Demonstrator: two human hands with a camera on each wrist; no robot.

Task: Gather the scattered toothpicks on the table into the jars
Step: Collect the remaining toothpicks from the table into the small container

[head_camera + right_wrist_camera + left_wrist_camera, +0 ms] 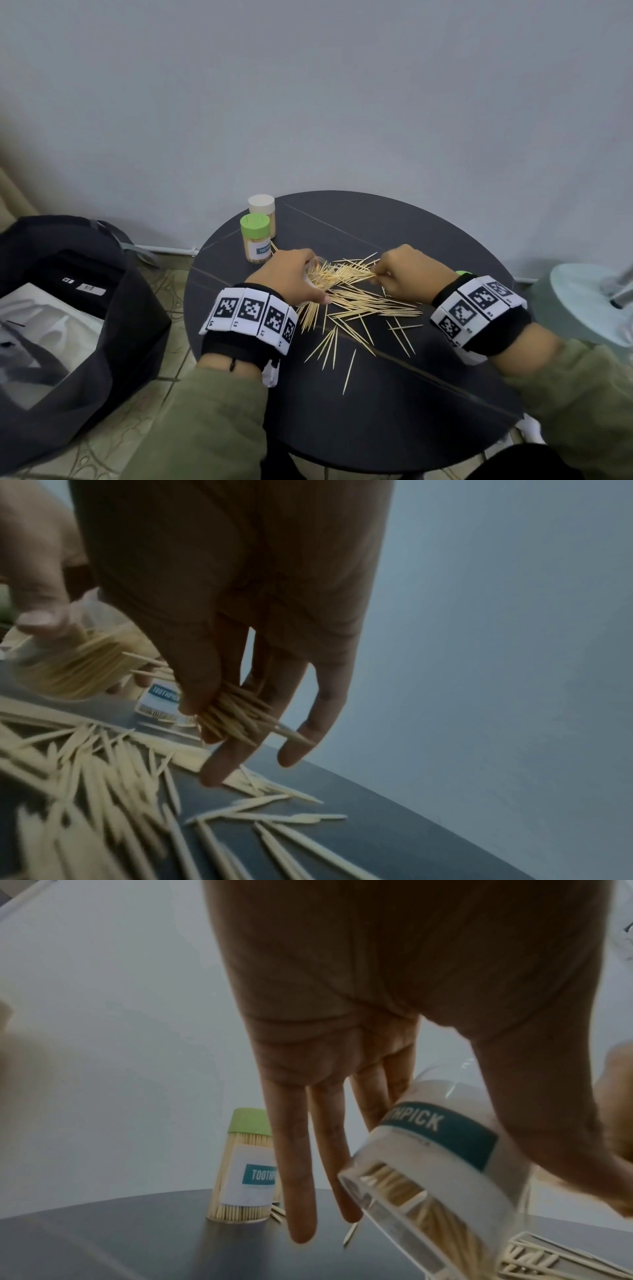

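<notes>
The left hand (291, 277) has its grip around an open clear jar (441, 1172), tipped on its side with the mouth toward the pile, some toothpicks already inside. The right hand (407, 270) pinches a small bundle of toothpicks (236, 718) just right of the jar's mouth. Loose toothpicks (356, 305) lie scattered across the middle of the round dark counter (411, 411). At its far left edge stand a green-lidded jar (256, 240), full, and a white-lidded jar (262, 205) just behind it.

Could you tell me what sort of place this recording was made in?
Probably a corner of a home or small office, not a workshop: a small round dark table against a plain grey wall, a tiled floor, and a black bag beside it.
</notes>
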